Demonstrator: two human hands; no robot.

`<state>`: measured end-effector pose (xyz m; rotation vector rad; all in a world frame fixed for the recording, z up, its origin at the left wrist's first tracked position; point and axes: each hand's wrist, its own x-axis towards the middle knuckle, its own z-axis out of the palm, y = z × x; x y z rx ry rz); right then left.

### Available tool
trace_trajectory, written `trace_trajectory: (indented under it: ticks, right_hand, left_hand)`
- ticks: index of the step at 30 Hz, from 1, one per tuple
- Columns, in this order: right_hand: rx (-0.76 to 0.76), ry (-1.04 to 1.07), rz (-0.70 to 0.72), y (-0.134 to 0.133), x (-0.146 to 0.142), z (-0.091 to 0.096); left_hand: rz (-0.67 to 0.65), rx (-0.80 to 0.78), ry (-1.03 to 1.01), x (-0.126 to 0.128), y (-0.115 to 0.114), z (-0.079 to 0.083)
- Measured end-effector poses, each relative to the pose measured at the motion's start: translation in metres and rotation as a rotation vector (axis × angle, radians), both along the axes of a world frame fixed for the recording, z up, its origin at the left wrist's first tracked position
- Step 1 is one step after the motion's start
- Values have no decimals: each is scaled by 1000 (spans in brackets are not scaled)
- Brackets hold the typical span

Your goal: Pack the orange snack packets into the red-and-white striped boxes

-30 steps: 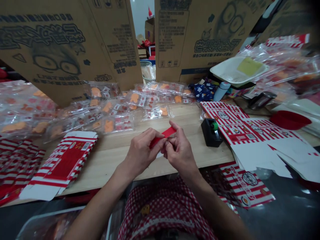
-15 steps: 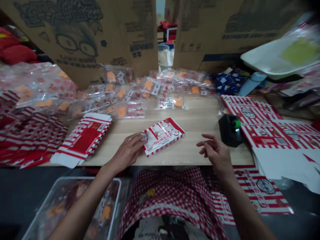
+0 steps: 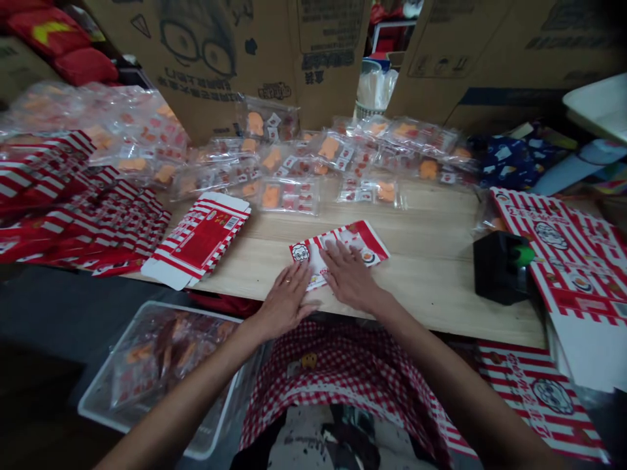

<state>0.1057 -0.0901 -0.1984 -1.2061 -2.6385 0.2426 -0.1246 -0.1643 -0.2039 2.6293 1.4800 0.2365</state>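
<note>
Pressing open-palmed, left hand [image 3: 284, 301] and right hand [image 3: 349, 275] flatten glossy red-striped paperboard [image 3: 360, 236] on a wooden table [image 3: 431, 261].

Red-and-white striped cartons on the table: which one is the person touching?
The small flat carton at the front centre of the table, under the left hand and right hand. The others, like the barcoded blank to its left, lie untouched.

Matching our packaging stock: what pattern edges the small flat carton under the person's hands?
Red and white stripes edge the flat carton, shown best in the head view.
</note>
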Motion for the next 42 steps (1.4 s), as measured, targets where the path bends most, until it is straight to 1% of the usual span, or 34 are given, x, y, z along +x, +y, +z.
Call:
trace_trajectory:
  ticks: [2,4,6,7,8,9,11,12,13,14,15,16,18,19,20,21,22,23,24,25,26,27,28,29,30,31,33,35,37,39,42]
  right_hand:
    - [-83,-46,-12,-3,-8,-5]
    - [-154,-38,3,-2,-6,-3]
    - [-219,31,83,9,3,7]
    - [-238,70,100,18,11,14]
    - [-240,87,74,29,19,21]
    - [-225,76,1,42,29,28]
    - [-171,-8,-219,73,49,39]
    - [-151,-62,-312,89,59,42]
    - [-139,-110,-378,105,68,42]
    - [-135,-147,-415,120,75,41]
    - [-134,-176,-438,135,80,38]
    - [-132,-210,-456,148,84,34]
    - [-128,-272,-480,171,85,25]
    - [-128,-296,-485,180,85,22]
    - [-129,-315,-490,188,83,19]
    - [-130,-329,-493,195,81,17]
    - [-130,-338,-497,200,80,16]
    - [-128,-344,-502,204,78,15]
    - [-125,-346,-505,207,77,16]
    - [-123,-348,-507,208,77,16]
    - [-123,-349,-509,207,77,18]
    - [-128,-351,-511,204,79,19]
    - [-135,-354,-516,199,83,22]
    - [-143,-356,-525,193,87,24]
    - [-147,-357,-539,185,94,28]
    - [-149,-357,-558,176,102,32]
    - [-142,-350,-598,156,122,41]
    - [-135,-346,-632,137,138,51]
    - [-139,-347,-639,123,144,60]
    - [-153,-345,-604,119,135,65]
    - [-176,-333,-510,131,96,65]
  left_hand:
    - [-36,16,37,1,0,-3]
    - [-45,106,35,-2,-1,-6]
    - [-50,225,-18,-4,-5,-12]
    - [-76,274,-67,-6,-9,-16]
    - [-127,289,-112,-7,-14,-20]
    - [-143,305,-182,-8,-19,-24]
    - [-185,331,-294,-10,-32,-27]
    - [-180,328,-361,-11,-36,-24]
    - [-148,310,-435,-12,-39,-19]
    - [-65,279,-520,-12,-39,-10]
    - [68,230,-620,-12,-35,1]
    - [233,159,-732,-13,-28,14]
    - [548,-53,-945,-15,-3,37]
    - [641,-185,-1027,-17,12,45]
    - [688,-304,-1062,-19,29,50]
    - [718,-370,-1038,-22,44,52]
    - [748,-371,-953,-24,57,50]
    - [776,-303,-818,-26,67,46]
    - [781,-197,-661,-26,74,41]
    - [749,-88,-503,-24,77,35]
    - [674,-8,-368,-21,76,30]
    - [566,24,-266,-16,74,27]
    - [440,3,-195,-10,71,25]
    - [324,-54,-144,-4,68,25]
    - [235,-121,-105,2,67,26]
    - [180,-181,-74,8,67,28]
    - [142,-263,-35,20,75,33]
    - [137,-297,-23,31,91,38]
    - [123,-305,-5,44,108,41]
    - [104,-312,39,60,121,44]
    - [145,-296,119,83,125,49]
